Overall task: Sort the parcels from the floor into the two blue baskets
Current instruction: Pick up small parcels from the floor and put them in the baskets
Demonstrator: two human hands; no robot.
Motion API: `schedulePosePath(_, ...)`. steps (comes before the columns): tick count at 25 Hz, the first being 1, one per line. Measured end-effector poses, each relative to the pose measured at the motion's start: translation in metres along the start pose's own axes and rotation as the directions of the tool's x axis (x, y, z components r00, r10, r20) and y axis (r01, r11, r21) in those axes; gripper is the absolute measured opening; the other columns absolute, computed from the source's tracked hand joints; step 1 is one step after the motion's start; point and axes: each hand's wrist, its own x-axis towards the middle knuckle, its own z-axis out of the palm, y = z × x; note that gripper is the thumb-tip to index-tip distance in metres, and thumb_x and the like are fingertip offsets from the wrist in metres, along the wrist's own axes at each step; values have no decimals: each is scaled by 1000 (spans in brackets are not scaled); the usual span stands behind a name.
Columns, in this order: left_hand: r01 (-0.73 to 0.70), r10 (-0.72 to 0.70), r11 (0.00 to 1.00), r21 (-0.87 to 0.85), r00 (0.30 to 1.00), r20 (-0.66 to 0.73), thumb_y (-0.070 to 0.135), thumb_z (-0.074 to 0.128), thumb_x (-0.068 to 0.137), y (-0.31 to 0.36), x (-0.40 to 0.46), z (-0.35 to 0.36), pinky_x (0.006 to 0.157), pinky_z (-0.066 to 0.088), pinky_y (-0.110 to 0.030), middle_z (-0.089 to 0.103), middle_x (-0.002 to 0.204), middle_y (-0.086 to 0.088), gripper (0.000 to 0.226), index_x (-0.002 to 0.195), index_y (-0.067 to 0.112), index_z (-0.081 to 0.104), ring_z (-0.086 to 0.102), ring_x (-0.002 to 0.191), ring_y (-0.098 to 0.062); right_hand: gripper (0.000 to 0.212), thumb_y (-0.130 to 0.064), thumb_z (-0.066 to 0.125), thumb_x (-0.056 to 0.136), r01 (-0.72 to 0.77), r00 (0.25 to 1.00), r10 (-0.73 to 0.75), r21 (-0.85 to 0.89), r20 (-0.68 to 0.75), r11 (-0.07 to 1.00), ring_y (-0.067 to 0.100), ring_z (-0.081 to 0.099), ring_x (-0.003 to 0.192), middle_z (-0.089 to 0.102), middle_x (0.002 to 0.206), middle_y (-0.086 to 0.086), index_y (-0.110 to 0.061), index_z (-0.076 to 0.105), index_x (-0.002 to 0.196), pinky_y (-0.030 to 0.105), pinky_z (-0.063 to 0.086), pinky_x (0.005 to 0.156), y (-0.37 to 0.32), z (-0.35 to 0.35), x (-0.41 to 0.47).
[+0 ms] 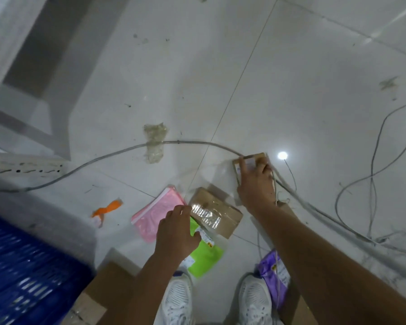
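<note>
From the head camera, the taped cardboard box (215,211) lay on the white tiled floor (291,78) and serves here as the landmark. The left hand (177,233) was at the box's near-left corner, fingers curled over its taped edge and thumb lying on the green mailer (205,253) that stuck out from under the box toward the person. A pink zip pouch (156,213) lay flat just left of the box. Beyond the box and to its right, the right hand (256,181) gripped a small cardboard parcel (250,161), fingers spread and bent over its top. A grey cable (103,156) curved across the floor past that parcel. A purple mailer (273,275) lay nearer the person, right of the box, beside a white shoe (254,299). One blue basket (21,266) stood well left of the box.
</note>
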Motion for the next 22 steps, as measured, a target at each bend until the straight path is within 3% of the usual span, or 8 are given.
schedulePosePath(2,10,-9,999,-36,1000,21,39,63,82,-6,3,9,93,43,-32,45,134,1,66,140,20,37,49,117,-21,71,-23,58,93,-31,999,26,156,32,987,36,45,120,34,134,20,-23,19,152,35,41,88,11,9,9)
schedulePosePath(4,19,-17,999,-43,999,35,38,63,82,-8,1,18,94,42,-32,44,135,1,66,140,20,37,47,119,-21,100,-33,77,80,30,991,-53,176,124,984,37,47,122,26,141,22,-22,10,154,37,46,89,18,14,10)
schedulePosePath(5,19,-18,999,-39,999,41,38,64,82,-8,1,20,94,42,-31,44,135,1,66,140,20,37,47,119,-21,117,-43,82,70,103,981,-115,84,157,991,44,38,132,12,151,27,-23,4,155,43,44,99,18,15,9)
schedulePosePath(7,12,-11,999,-53,999,33,37,65,81,-8,2,25,94,41,-31,45,134,2,65,138,21,38,47,120,-21,142,-66,81,56,308,945,-266,-248,188,918,48,4,146,-18,156,29,-25,-14,154,56,22,115,18,24,10)
schedulePosePath(9,-10,11,998,-59,1000,14,36,65,80,-7,3,25,93,41,-32,46,131,2,64,137,23,39,47,118,-21,152,-76,76,50,433,902,-368,-455,227,778,48,-14,145,-28,153,30,-24,-27,149,66,5,114,18,32,10)
schedulePosePath(13,-29,29,999,-20,999,-20,37,64,80,-13,2,25,90,42,-32,47,129,1,62,135,23,41,49,115,-21,152,-75,74,56,448,893,-377,-552,245,703,54,-15,142,-23,151,37,-15,-32,146,66,-5,114,16,35,3)
schedulePosePath(16,-33,33,999,-5,999,-27,38,63,81,-13,-9,18,91,43,-32,46,130,1,62,135,20,40,49,116,-21,145,-77,69,60,404,915,-327,-498,238,768,56,-8,142,-13,151,41,-10,-25,149,61,-1,117,7,32,-13)
schedulePosePath(22,-44,43,999,-5,991,-130,40,61,65,-21,-45,-36,77,50,-39,58,112,-7,64,122,10,57,61,100,-32,143,-80,70,53,400,915,-369,-266,161,877,58,-1,141,-9,154,38,-25,-15,154,57,10,116,-34,-39,-67)
